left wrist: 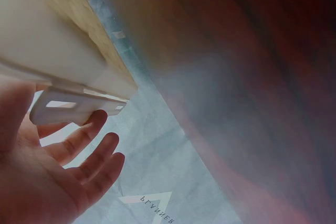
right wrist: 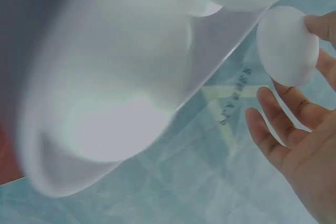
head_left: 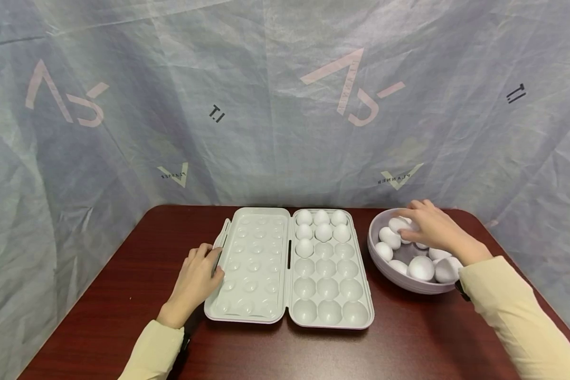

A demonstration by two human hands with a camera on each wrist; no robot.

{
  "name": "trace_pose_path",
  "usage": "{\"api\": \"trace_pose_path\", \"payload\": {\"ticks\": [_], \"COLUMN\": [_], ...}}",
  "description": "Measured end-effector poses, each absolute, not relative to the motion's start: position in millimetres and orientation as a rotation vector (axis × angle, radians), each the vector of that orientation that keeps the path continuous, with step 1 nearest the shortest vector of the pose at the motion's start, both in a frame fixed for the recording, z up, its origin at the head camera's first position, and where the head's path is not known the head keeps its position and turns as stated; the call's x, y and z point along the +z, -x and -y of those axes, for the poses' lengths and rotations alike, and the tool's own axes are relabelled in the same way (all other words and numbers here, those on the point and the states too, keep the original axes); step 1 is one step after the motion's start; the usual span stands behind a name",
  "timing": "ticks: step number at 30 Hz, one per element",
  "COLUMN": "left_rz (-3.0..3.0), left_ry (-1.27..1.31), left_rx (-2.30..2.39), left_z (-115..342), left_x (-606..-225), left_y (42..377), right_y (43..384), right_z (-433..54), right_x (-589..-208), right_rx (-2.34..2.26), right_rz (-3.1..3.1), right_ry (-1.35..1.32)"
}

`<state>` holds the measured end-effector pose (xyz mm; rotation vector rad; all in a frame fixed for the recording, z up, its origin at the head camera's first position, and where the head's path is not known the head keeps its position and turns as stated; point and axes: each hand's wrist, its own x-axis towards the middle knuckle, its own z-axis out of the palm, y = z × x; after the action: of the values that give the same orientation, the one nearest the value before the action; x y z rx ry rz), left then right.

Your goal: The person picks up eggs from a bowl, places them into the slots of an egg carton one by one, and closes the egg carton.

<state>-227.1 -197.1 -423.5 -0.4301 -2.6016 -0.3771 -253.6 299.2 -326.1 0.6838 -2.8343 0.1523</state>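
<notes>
A white plastic egg box [head_left: 330, 289] lies unfolded on the table, its dimpled lid [head_left: 261, 212] to the left. White eggs [head_left: 323, 232] fill the two far rows of the cup side, with a single egg [head_left: 305, 248] in the left cup of the third row. My left hand [head_left: 196, 279] holds the lid's left edge by the narrow slotted flap [left wrist: 68, 109], fingers loosely bent. Over the lilac bowl [head_left: 410, 285] at the right, my right hand [head_left: 432, 229] pinches an egg [right wrist: 287, 45] between thumb and fingertips. Several more eggs [head_left: 420, 268] lie in that bowl.
The dark red wooden table [head_left: 123, 279] carries the box and bowl. A grey printed cloth [head_left: 266, 105] hangs behind its far edge and along both sides. The bowl stands just right of the egg box, close to the table's right edge.
</notes>
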Motion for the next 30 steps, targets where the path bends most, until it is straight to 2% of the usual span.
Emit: {"api": "trace_pose_path", "payload": {"ticks": [30], "left_rz": [2.591], "left_ry": [0.439], "left_rx": [-0.369], "left_z": [197], "left_x": [-425], "left_y": [227], "right_y": [265], "right_z": [-204], "right_x": [-342], "right_rx": [0.136], "right_rz": [2.655], "right_ry": [-1.055]}}
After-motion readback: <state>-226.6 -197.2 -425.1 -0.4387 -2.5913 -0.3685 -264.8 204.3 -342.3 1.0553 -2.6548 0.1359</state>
